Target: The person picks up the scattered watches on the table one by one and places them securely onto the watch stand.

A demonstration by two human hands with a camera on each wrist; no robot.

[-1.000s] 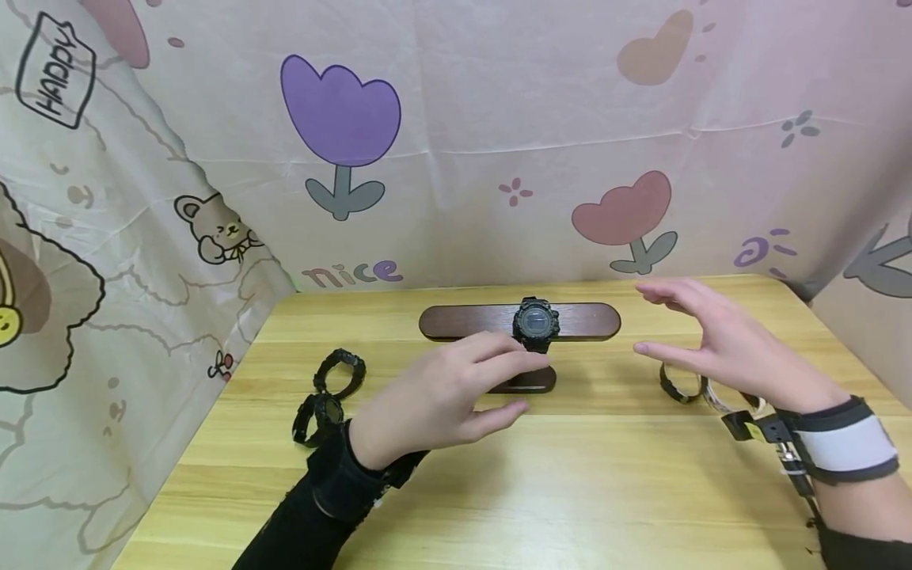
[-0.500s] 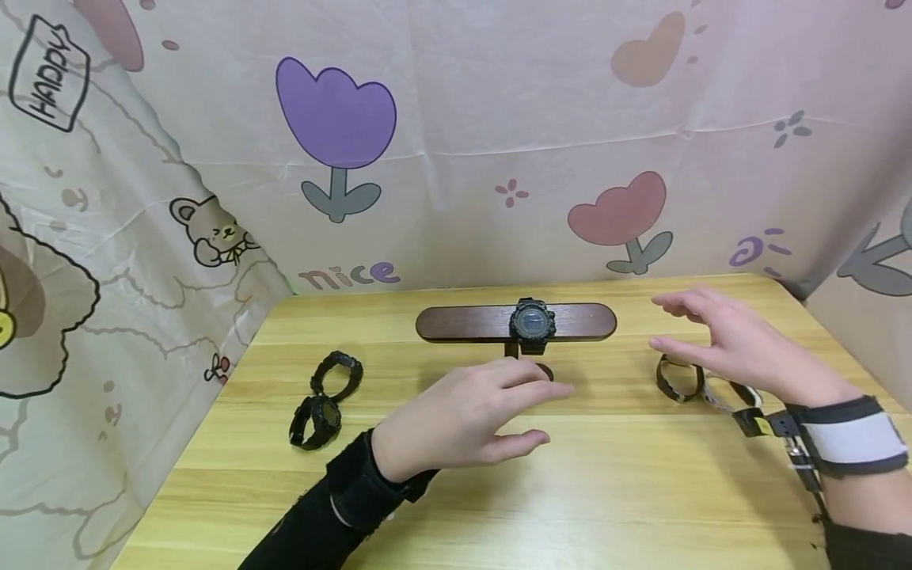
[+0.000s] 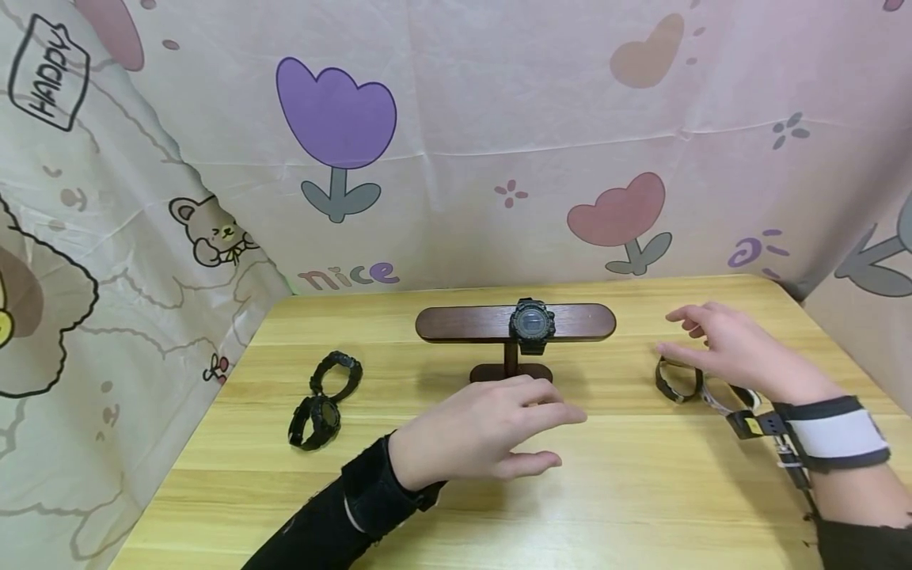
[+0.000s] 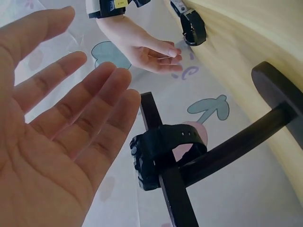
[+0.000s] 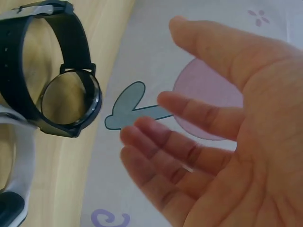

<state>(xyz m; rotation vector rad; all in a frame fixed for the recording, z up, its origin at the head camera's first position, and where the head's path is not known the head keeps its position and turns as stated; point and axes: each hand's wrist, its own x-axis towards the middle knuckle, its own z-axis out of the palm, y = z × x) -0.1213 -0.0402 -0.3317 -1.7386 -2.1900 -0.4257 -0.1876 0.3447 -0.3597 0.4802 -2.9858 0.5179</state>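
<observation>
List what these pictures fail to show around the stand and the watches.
- Head view: the right hand covers part of the watches beneath it; how many lie there is unclear.
- Head view: the dial of the watch on the stand is too small to read.
- Left wrist view: the stand's bar runs off the bottom edge.

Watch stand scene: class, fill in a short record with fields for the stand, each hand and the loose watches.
Stand: dark wooden watch stand on the table, one black watch round its bar.
Left hand: open, empty, in front of the stand.
Right hand: open, empty, above the black-strapped watch.
Loose watches: two black watches at the table's left.
</observation>
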